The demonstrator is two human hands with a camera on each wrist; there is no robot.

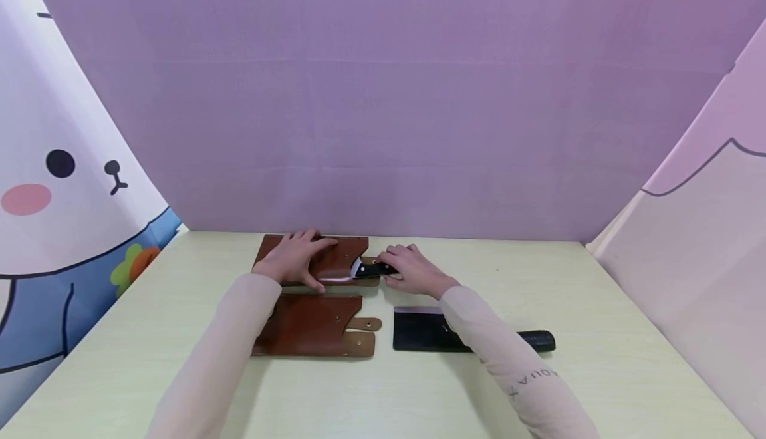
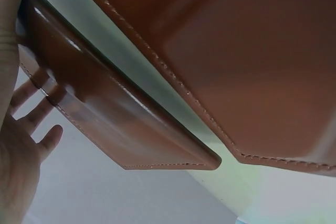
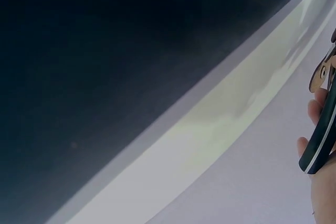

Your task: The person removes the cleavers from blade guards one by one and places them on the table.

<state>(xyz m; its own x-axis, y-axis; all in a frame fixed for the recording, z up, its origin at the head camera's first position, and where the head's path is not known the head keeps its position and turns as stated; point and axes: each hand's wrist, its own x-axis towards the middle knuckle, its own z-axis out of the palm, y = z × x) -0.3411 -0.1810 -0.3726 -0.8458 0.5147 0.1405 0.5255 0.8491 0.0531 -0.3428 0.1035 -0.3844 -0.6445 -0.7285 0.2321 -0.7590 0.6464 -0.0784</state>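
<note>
A brown leather knife sheath [image 1: 335,263] lies at the back of the table. My left hand [image 1: 296,258] rests on it with fingers spread, the thumb along its near edge. In the left wrist view the fingertips [image 2: 50,139] touch the sheath [image 2: 105,114]. A knife [image 1: 372,269] sits with its blade mostly inside that sheath, only a bit of metal showing near the handle. My right hand [image 1: 415,271] grips the knife's black riveted handle; the right wrist view shows the handle [image 3: 320,135] against the fingers.
A second brown leather sheath [image 1: 317,326] with snap straps lies nearer, beside the left forearm. Under the right forearm is a cleaver [image 1: 427,331] with a dark blade and black handle [image 1: 538,340]. A purple cloth backdrop [image 1: 383,106] stands behind the table.
</note>
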